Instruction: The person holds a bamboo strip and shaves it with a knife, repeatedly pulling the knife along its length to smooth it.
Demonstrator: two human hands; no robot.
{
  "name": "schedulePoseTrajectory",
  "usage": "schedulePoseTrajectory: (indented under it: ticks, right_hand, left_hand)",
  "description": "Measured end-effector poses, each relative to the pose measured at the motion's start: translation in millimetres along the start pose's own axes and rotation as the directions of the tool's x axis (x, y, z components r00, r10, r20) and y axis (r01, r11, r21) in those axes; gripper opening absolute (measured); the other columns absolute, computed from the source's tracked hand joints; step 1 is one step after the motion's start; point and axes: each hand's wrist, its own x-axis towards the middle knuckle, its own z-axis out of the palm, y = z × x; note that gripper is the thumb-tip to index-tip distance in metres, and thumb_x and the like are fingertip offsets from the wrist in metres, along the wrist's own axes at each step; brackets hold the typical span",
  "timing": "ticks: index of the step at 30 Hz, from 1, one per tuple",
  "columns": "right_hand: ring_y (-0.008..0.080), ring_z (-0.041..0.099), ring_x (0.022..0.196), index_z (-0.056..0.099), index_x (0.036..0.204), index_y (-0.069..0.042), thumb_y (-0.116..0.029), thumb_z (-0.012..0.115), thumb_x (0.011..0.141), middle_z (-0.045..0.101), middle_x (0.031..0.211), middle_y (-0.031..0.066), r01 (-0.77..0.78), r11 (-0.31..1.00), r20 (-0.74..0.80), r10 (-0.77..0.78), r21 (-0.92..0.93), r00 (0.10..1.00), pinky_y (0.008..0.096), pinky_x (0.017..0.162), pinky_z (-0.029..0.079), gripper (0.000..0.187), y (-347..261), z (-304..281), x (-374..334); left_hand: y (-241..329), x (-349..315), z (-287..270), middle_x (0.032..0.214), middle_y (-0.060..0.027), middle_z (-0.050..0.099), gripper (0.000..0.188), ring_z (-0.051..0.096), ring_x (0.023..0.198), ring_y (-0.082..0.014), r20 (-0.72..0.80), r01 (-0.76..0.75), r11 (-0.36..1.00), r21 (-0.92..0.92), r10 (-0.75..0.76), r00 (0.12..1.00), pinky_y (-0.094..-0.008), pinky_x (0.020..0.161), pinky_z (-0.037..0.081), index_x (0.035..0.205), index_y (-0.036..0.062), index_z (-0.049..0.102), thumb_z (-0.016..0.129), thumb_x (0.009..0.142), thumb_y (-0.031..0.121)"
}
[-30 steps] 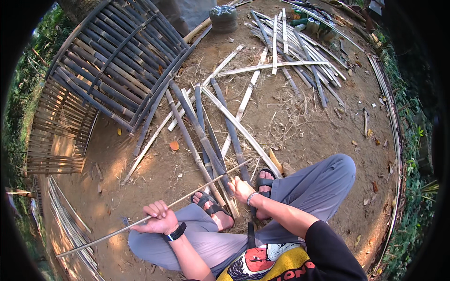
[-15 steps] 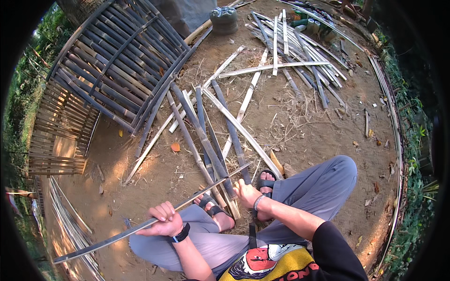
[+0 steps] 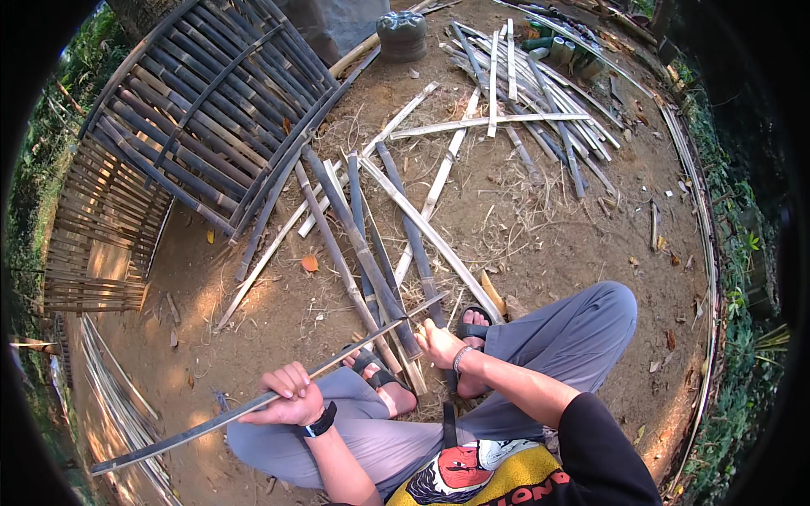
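One strip (image 3: 211,423): slanting above our left knee (image 3: 253,447).
Left hand (image 3: 291,396): we clamp it around the strip.
Right hand (image 3: 440,344): curled near the strip's end; we cannot tell its grip.

orange leaf (image 3: 310,264) | round container (image 3: 402,39) — top | foliage (image 3: 737,253) — both sides
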Motion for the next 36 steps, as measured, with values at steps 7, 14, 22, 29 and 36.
schedulePoseTrajectory:
  ticks: [7, 14, 22, 29, 36]
  right_hand:
    - [0.0514, 0.059, 0.083, 0.039, 0.107, 0.0, -0.039, 0.045, 0.097, 0.061, 0.083, 0.035, -0.034, 0.992, -0.043, 0.04, 0.123, 0.998, 0.0573, 0.073, 0.047, 0.041, -5.4, 24.2, 4.2]
    - [0.051, 0.058, 0.067, 0.032, 0.102, 0.002, -0.027, 0.042, 0.099, 0.059, 0.069, 0.0317, 0.241, 0.97, -0.077, -0.241, -0.006, 0.967, 0.0584, 0.058, 0.045, 0.03, -44.2, 8.3, -27.0]
    - [0.0514, 0.06, 0.074, 0.037, 0.101, -0.002, -0.033, 0.042, 0.098, 0.06, 0.073, 0.0335, 0.132, 0.991, -0.116, -0.127, 0.031, 0.985, 0.0585, 0.064, 0.048, 0.032, -10.3, 15.2, -13.6]
    - [0.0511, 0.058, 0.07, 0.038, 0.105, 0.001, -0.032, 0.043, 0.097, 0.06, 0.071, 0.0327, 0.098, 0.994, -0.143, -0.091, 0.043, 0.986, 0.0594, 0.066, 0.045, 0.035, 12.1, 31.9, -0.4]
    - [0.0519, 0.059, 0.078, 0.037, 0.103, 0.002, -0.033, 0.041, 0.098, 0.06, 0.077, 0.0347, 0.043, 0.996, -0.044, -0.039, 0.082, 0.998, 0.0585, 0.071, 0.046, 0.035, -14.8, 1.7, -9.6]
  left_hand:
    - [3.9, 3.4, -15.9, 0.041, 0.0007, 0.029, 0.078, 0.024, 0.038, -0.0112, -0.061, 0.013, 1.0, 0.004, -0.013, 0.998, -0.0279, 0.044, 0.025, 0.054, 0.0107, 0.038, 0.032, 0.079, 0.084]
    - [3.6, -0.9, -6.4, 0.04, 0.0003, 0.03, 0.078, 0.024, 0.037, -0.0114, -0.021, 0.007, 1.0, 0.009, -0.007, 1.0, -0.0271, 0.043, 0.025, 0.054, 0.0108, 0.038, 0.032, 0.078, 0.085]
    - [0.6, -1.6, 1.6, 0.04, 0.0003, 0.031, 0.079, 0.025, 0.036, -0.0111, 0.065, 0.007, 1.0, 0.014, -0.008, 0.998, -0.027, 0.042, 0.025, 0.054, 0.0109, 0.039, 0.031, 0.078, 0.085]
    - [0.2, -0.6, -9.4, 0.041, 0.001, 0.031, 0.078, 0.025, 0.037, -0.0109, -0.035, 0.027, 1.0, 0.009, -0.026, 0.999, -0.0266, 0.043, 0.026, 0.055, 0.0116, 0.038, 0.031, 0.076, 0.087]
    - [0.5, -2.4, 4.3, 0.04, -0.0006, 0.032, 0.082, 0.028, 0.036, -0.0123, 0.042, 0.0, 1.0, 0.004, -0.001, 0.999, -0.0277, 0.041, 0.026, 0.052, 0.009, 0.038, 0.032, 0.076, 0.087]
